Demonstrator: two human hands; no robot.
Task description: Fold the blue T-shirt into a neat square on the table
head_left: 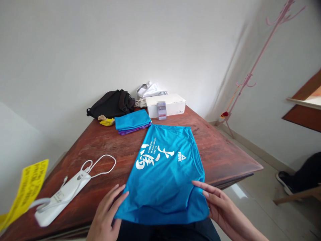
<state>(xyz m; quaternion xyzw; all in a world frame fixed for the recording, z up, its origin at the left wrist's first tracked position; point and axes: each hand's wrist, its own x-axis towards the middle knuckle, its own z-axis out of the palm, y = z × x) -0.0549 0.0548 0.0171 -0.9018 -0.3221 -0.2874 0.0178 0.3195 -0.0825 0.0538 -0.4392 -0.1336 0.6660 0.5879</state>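
A blue T-shirt (pixel 165 187) with white lettering and a "PEAK" logo lies folded lengthwise on the wooden table, its near end reaching past the front edge. At its lower left border, my left hand (pixel 106 214) has the fabric between fingers and thumb. My right hand (pixel 220 202) grips the opposite border, index finger on top and the other fingers partly hidden. The cloth is slightly rumpled between both hands. Farther back, a folded blue garment (pixel 132 119) rests on purple cloth (pixel 135 129), close to the shirt's far end.
On the table (pixel 105 180) lie a white power strip (pixel 65 197) with cables and a yellow tag (pixel 27 190). A black bag (pixel 110 103), yellow item (pixel 107 122), white box (pixel 170 102) and white cloth (pixel 150 89) sit behind. A pink coat rack (pixel 260 57) and a person's shoe (pixel 284 182) are at right.
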